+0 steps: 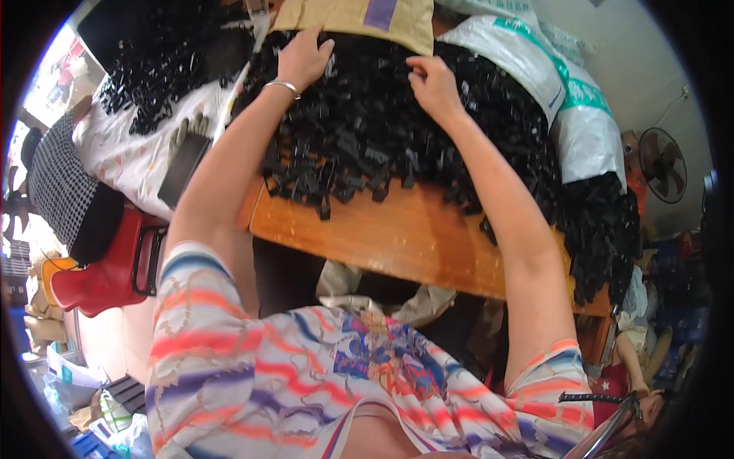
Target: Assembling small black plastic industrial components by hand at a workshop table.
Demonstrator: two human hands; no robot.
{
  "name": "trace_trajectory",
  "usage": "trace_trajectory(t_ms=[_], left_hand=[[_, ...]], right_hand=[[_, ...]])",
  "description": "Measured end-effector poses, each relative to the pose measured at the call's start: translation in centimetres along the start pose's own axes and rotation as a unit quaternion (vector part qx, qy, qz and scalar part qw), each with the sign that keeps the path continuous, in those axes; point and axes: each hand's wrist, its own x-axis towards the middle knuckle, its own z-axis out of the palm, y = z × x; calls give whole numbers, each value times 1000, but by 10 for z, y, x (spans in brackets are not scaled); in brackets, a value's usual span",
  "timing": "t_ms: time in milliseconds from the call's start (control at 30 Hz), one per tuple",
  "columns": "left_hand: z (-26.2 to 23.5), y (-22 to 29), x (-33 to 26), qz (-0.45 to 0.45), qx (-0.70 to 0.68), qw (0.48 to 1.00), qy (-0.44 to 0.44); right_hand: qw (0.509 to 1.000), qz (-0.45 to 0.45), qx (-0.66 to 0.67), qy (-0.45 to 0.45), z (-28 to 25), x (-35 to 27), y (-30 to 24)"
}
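Observation:
A large heap of small black plastic pieces (359, 130) covers much of the wooden table (359, 233). A tan sack (344, 15) with a purple band lies on the heap at the far side. My left hand (304, 61), with a bracelet at the wrist, reaches to the sack's near edge. Its fingertips meet that edge and the thumb stands apart. Close to the sack's right corner is my right hand (436, 86), above the black pieces. Its fingers are curled in, and whatever may be between them is too small to make out.
White-and-green woven sacks (589, 126) stand at the right, with more black pieces below. Another black heap (164, 61) lies far left beside a white patterned cloth (115, 161). A red chair (99, 283) is at left, a fan (661, 164) at right. Another person (623, 375) is at lower right.

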Motion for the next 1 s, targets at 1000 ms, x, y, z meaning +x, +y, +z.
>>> trace_trajectory(t_ms=[1000], left_hand=[[-64,111,-275,23,-12,998,-54]], right_hand=[[953,263,152,2,-60,-234,-117]])
